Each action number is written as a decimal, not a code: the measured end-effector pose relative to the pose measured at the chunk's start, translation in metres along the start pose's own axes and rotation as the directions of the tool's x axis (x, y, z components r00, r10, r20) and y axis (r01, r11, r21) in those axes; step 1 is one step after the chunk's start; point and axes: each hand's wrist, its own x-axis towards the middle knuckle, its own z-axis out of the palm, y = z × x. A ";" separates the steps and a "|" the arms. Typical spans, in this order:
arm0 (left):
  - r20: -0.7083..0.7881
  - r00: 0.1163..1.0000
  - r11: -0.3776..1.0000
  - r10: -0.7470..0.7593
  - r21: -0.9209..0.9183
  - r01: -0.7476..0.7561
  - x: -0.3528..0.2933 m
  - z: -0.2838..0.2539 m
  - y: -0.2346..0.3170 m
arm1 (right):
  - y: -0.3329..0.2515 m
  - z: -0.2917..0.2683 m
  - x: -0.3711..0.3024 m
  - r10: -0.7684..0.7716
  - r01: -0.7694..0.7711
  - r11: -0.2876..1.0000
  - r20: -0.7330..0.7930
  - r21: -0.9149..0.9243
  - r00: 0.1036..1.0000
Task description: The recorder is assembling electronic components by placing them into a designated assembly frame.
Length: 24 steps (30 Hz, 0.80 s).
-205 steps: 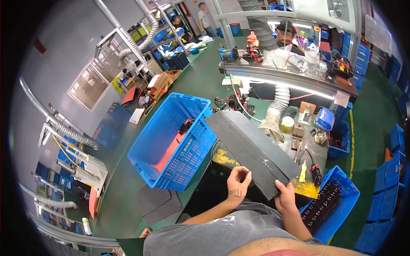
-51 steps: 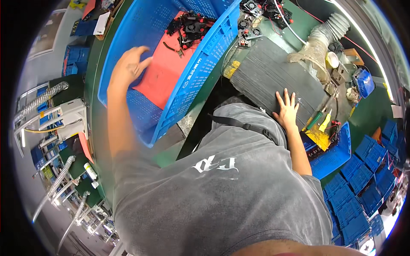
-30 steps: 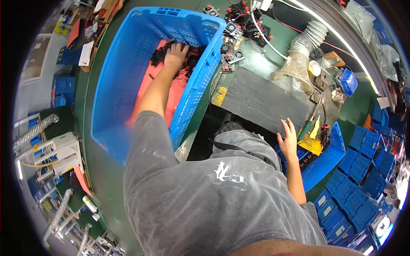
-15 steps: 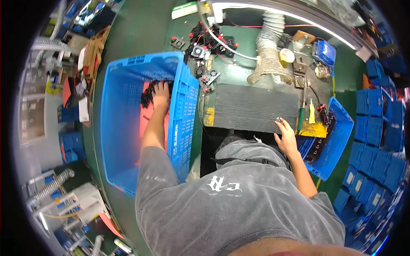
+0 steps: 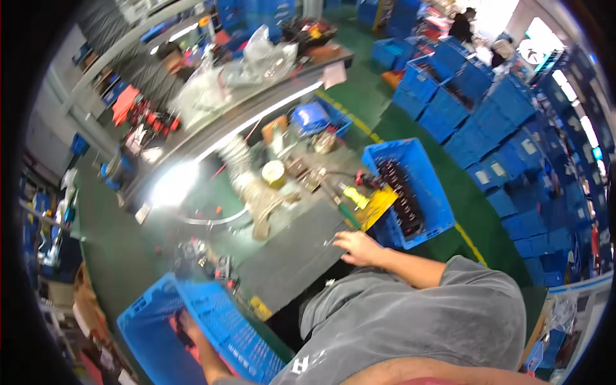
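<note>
My left hand [image 5: 188,326] reaches down inside a large blue crate [image 5: 234,321] at the lower left. Its fingers are smeared and partly hidden among dark parts over a red sheet [image 5: 192,351], so any grip cannot be made out. At the near edge of a dark grey board [image 5: 292,247] rests my right hand [image 5: 357,248], fingers loosely apart and nothing plainly held. Just beyond it lie a green-handled tool [image 5: 350,217] and a yellow tool [image 5: 357,197].
On the bench stand a flexible duct with a hood [image 5: 260,202] and a yellow-rimmed round pot [image 5: 273,173]. Small black-and-red assemblies [image 5: 221,266] lie beside the large crate. A smaller blue crate [image 5: 436,199] at the right holds a row of black parts [image 5: 401,196]. Stacked blue crates [image 5: 481,128] stand farther right.
My view has swung to the right, so the bench appears turned and the large crate sits lower left. My left hand stays inside that crate; my right hand remains at the board's edge.
</note>
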 end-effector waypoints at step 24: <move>0.014 1.000 0.996 0.004 0.094 -0.005 -0.105 0.060 -0.039 | -0.008 0.030 -0.023 0.204 -0.206 0.978 0.048 0.041 0.978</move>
